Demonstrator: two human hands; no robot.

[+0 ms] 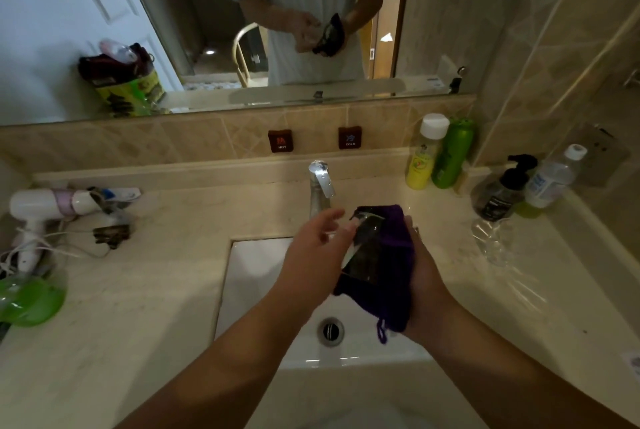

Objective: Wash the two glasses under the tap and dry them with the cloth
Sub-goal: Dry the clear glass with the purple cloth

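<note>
Over the white sink (pixel 256 276) I hold a clear glass (pixel 365 248), tilted on its side against a dark purple cloth (pixel 394 266). My right hand (pixel 424 273) cups the cloth from behind and below, pressing it around the glass. Gripping the glass from the left is my left hand (pixel 311 255), its fingers blurred at the rim. A second clear glass (pixel 493 238) stands upright on the counter to the right of the sink. The chrome tap (pixel 320 183) stands just behind my hands, and I see no water running from it.
Bottles stand at the back right: yellow (pixel 424 155), green (pixel 452 155), a dark pump bottle (pixel 502 189) and a clear one (pixel 550 176). On the left counter lie a white hair dryer (pixel 38 210) with its cord and a green object (pixel 27 300). A mirror (pixel 242 13) hangs above.
</note>
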